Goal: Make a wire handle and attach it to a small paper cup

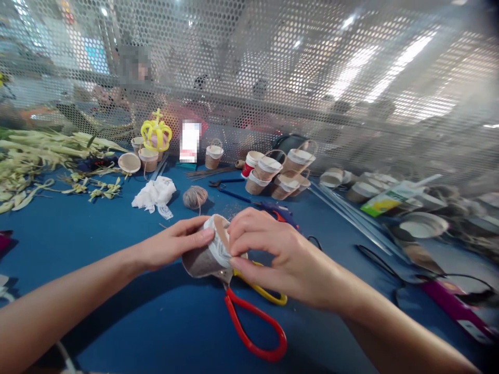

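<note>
A small cup (201, 259), covered in greyish-brown material with a white band around its rim, lies tilted on its side above the table. My left hand (191, 240) grips it from the left, thumb on the white band. At the right of its mouth, my right hand (268, 254) pinches the rim; its fingers hide whatever finer piece may be between them. Scissors with one red handle (255, 332) and one yellow lie partly beneath the cup and my right hand. Just beyond the cup rests a ball of grey yarn (195, 197), a strand running toward the cup.
Crumpled white cloth (155, 196) and pliers (234, 189) lie farther back. Several finished-looking little baskets (268, 169) stand behind, near a glue gun (283, 213). Clear sticks (351, 218) and a purple power strip (454, 306) are right. Dried stalks (42, 156) cover the left. Perforated metal mesh (249, 62) closes the back.
</note>
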`<act>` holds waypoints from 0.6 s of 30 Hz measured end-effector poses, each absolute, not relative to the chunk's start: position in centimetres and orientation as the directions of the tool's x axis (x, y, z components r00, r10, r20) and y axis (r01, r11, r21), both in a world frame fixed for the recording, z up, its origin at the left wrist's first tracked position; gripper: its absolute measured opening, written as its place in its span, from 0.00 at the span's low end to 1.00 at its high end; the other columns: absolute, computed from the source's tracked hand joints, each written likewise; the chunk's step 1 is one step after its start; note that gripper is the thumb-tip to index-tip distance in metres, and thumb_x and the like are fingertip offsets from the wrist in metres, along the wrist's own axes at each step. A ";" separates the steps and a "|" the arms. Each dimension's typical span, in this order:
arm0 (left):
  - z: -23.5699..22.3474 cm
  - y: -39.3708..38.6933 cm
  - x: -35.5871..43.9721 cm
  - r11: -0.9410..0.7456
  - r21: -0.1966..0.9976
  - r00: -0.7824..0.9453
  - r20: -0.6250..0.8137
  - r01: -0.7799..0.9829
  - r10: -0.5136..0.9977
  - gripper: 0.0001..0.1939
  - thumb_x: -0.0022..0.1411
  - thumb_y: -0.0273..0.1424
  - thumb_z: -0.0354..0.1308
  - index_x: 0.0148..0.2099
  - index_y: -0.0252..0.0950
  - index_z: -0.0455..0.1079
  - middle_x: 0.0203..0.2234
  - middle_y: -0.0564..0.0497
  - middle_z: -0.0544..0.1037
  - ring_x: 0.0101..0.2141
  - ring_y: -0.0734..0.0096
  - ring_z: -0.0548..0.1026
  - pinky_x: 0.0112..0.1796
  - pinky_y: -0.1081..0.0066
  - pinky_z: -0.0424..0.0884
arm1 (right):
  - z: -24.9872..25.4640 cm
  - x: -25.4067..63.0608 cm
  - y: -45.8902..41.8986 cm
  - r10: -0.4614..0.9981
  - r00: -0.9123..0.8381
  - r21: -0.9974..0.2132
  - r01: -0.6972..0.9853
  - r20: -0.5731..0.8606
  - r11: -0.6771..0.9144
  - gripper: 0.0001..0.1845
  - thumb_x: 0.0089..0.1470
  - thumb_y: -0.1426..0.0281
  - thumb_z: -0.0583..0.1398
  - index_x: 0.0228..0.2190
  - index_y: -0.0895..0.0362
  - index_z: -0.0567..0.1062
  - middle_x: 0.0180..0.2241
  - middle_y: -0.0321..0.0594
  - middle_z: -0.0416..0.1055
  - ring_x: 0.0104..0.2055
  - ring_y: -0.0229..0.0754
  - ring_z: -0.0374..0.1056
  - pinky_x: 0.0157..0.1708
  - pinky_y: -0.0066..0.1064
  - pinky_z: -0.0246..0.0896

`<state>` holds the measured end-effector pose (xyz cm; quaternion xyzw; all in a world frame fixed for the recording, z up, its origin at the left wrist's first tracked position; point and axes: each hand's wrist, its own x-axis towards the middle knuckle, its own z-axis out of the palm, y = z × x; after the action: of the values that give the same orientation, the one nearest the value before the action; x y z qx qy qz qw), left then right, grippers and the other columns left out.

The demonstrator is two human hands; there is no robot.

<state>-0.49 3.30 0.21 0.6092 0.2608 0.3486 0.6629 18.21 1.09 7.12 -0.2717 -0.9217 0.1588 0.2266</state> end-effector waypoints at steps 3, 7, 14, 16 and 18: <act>-0.2 4.0 -0.5 0.042 0.976 0.395 0.048 -0.215 0.917 0.13 0.56 0.37 0.56 0.44 0.39 0.69 0.35 0.48 0.76 0.35 0.68 0.74 0.34 0.69 0.70 | 7.1 18.4 1.5 0.588 -0.741 -0.433 0.436 0.324 0.789 0.06 0.49 0.77 0.57 0.23 0.60 0.72 0.26 0.40 0.69 0.35 0.39 0.62 0.39 0.35 0.59; -0.4 4.5 -1.0 -0.284 0.956 0.100 0.291 -0.073 0.952 0.02 0.52 0.28 0.60 0.30 0.35 0.70 0.26 0.52 0.73 0.28 0.74 0.70 0.31 0.72 0.67 | 7.3 18.8 1.7 0.598 -0.726 -0.383 0.473 0.339 0.793 0.07 0.49 0.78 0.57 0.23 0.60 0.72 0.26 0.40 0.70 0.33 0.38 0.61 0.38 0.35 0.58; -0.2 3.3 -1.2 -0.751 0.627 0.140 0.740 0.209 0.657 0.06 0.52 0.21 0.58 0.29 0.36 0.66 0.25 0.53 0.69 0.29 0.73 0.68 0.31 0.70 0.64 | 7.8 18.9 1.2 0.609 -0.729 -0.242 0.559 0.313 0.793 0.08 0.49 0.77 0.57 0.21 0.60 0.72 0.25 0.39 0.69 0.33 0.39 0.61 0.36 0.35 0.56; -0.1 3.0 -1.1 -0.780 0.585 0.156 0.769 0.222 0.620 0.07 0.52 0.20 0.58 0.30 0.36 0.64 0.24 0.53 0.68 0.29 0.73 0.67 0.30 0.70 0.64 | 7.8 18.9 1.1 0.618 -0.725 -0.221 0.577 0.303 0.786 0.08 0.49 0.77 0.57 0.20 0.60 0.72 0.24 0.39 0.68 0.32 0.39 0.61 0.35 0.35 0.56; 0.1 2.8 -1.0 -0.801 0.556 0.163 0.789 0.223 0.593 0.09 0.51 0.20 0.59 0.29 0.36 0.63 0.24 0.54 0.67 0.28 0.73 0.66 0.30 0.70 0.64 | 7.9 18.9 0.9 0.623 -0.723 -0.203 0.589 0.300 0.782 0.09 0.48 0.78 0.57 0.20 0.60 0.72 0.24 0.38 0.68 0.32 0.39 0.61 0.35 0.35 0.55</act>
<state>-1.02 2.80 0.06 0.7462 0.2733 0.5862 0.1577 18.90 0.90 7.89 -0.3269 -0.9269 0.0465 0.1785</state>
